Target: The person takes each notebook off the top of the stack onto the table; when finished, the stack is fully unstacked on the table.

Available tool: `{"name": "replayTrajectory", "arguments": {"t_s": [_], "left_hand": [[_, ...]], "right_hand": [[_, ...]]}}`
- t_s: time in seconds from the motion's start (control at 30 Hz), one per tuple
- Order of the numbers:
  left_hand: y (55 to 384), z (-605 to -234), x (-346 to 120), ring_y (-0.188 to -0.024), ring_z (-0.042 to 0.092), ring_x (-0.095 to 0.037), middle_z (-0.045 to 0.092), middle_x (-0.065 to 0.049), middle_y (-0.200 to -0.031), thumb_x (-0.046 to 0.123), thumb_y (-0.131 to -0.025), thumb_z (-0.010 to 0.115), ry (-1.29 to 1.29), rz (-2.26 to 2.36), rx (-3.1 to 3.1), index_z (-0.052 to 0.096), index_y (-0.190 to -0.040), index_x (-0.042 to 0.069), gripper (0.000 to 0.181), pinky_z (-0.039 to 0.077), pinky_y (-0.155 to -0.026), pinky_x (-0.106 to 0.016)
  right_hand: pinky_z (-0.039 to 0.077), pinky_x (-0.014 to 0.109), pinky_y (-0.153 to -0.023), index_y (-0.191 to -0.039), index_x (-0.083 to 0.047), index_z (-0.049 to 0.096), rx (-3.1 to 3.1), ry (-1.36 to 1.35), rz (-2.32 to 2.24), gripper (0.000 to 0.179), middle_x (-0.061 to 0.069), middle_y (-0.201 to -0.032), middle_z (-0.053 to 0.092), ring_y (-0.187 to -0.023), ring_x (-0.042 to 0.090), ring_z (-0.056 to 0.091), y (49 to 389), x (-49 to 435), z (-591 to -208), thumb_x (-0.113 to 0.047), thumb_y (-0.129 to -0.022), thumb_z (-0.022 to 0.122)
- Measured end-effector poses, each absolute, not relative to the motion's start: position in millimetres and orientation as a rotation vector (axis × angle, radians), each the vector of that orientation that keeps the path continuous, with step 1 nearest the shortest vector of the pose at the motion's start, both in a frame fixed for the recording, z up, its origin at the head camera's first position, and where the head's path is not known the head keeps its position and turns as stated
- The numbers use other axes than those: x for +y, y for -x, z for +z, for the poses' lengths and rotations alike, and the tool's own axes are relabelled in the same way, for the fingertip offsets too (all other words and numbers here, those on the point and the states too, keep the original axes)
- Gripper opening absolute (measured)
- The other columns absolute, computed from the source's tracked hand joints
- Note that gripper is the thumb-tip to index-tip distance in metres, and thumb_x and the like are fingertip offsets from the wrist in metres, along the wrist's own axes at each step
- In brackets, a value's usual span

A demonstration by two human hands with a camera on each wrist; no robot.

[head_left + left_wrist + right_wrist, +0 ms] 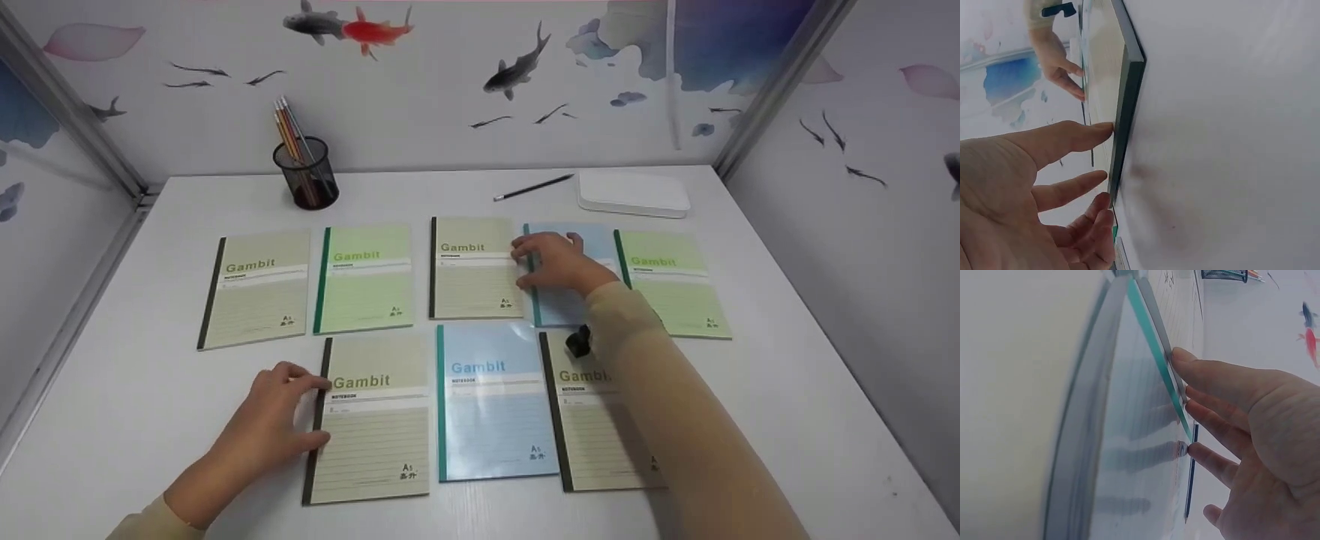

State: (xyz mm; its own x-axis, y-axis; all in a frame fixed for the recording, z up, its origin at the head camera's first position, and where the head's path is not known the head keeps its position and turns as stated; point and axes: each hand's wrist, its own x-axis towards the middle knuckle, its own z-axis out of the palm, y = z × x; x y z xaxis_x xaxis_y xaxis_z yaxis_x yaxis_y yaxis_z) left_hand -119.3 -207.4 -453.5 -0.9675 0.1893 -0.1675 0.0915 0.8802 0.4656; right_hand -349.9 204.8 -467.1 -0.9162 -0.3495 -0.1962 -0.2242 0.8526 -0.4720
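Observation:
My left hand [262,424] touches the dark spine of the front-left beige notebook [371,442] with its thumb and fingertips. In the left wrist view these fingers meet the notebook's edge without wrapping round it. Over the back-row blue notebook [577,300], my right hand [559,262] reaches leftward. Its thumb and fingertips rest at the right edge of the back-middle beige notebook [471,281]. The right wrist view has the blue notebook's green spine [1154,343] alongside that edge. Part of the blue cover is hidden under the hand.
Around them lie a beige notebook [259,300], green notebooks [366,296] [679,300], a blue notebook [495,435] and a front-right beige notebook [592,442], partly hidden by my right forearm. Behind stand a mesh pencil cup [311,176], a black pencil [534,187] and a white case [634,195].

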Motion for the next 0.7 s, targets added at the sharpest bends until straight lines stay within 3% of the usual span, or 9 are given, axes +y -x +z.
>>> {"name": "replayTrajectory", "arguments": {"t_s": [0.13, 0.37, 0.47, 0.6, 0.7], "left_hand": [[122, -453, -214, -0.123, 0.047, -0.038, 0.056, -0.011, -0.139, 0.021, -0.066, 0.096, -0.386, 0.638, 2.880, 0.073, -0.120, 0.012, 0.059, 0.049, -0.099, -0.057], [126, -451, -217, -0.124, 0.047, -0.038, 0.057, -0.008, -0.139, 0.024, -0.064, 0.098, -0.438, 0.588, 2.855, 0.072, -0.118, 0.015, 0.061, 0.048, -0.099, -0.059], [129, -449, -215, -0.125, 0.048, -0.038, 0.058, -0.010, -0.141, 0.027, -0.069, 0.097, -0.420, 0.587, 2.834, 0.066, -0.130, 0.010, 0.071, 0.047, -0.100, -0.060], [134, -446, -212, -0.128, 0.049, -0.040, 0.060, -0.015, -0.139, 0.035, -0.082, 0.087, -0.363, 0.610, 2.805, 0.047, -0.150, 0.003, 0.085, 0.042, -0.102, -0.065], [142, -444, -210, -0.130, 0.049, -0.043, 0.061, -0.019, -0.138, 0.034, -0.093, 0.077, -0.338, 0.635, 2.834, 0.041, -0.153, 0.000, 0.078, 0.041, -0.104, -0.066]], "right_hand": [[-0.003, 0.065, -0.125, -0.132, -0.020, 0.069, 2.750, 0.417, -0.666, 0.050, -0.005, -0.157, 0.051, -0.153, 0.027, 0.035, 350, 203, -466, -0.026, -0.086, 0.085], [-0.008, 0.064, -0.125, -0.131, -0.020, 0.070, 2.771, 0.448, -0.631, 0.049, -0.004, -0.156, 0.053, -0.154, 0.028, 0.034, 349, 205, -469, -0.026, -0.085, 0.086], [-0.010, 0.063, -0.125, -0.135, -0.019, 0.068, 2.772, 0.491, -0.643, 0.054, -0.002, -0.159, 0.049, -0.155, 0.028, 0.032, 349, 207, -470, -0.026, -0.085, 0.086], [0.005, 0.056, -0.130, -0.146, -0.019, 0.059, 2.733, 0.460, -0.841, 0.061, 0.001, -0.166, 0.038, -0.158, 0.028, 0.026, 344, 212, -468, -0.026, -0.089, 0.082], [0.019, 0.052, -0.129, -0.150, -0.018, 0.054, 2.742, 0.411, -0.993, 0.059, 0.005, -0.168, 0.035, -0.158, 0.031, 0.025, 340, 219, -466, -0.027, -0.095, 0.076]]}}
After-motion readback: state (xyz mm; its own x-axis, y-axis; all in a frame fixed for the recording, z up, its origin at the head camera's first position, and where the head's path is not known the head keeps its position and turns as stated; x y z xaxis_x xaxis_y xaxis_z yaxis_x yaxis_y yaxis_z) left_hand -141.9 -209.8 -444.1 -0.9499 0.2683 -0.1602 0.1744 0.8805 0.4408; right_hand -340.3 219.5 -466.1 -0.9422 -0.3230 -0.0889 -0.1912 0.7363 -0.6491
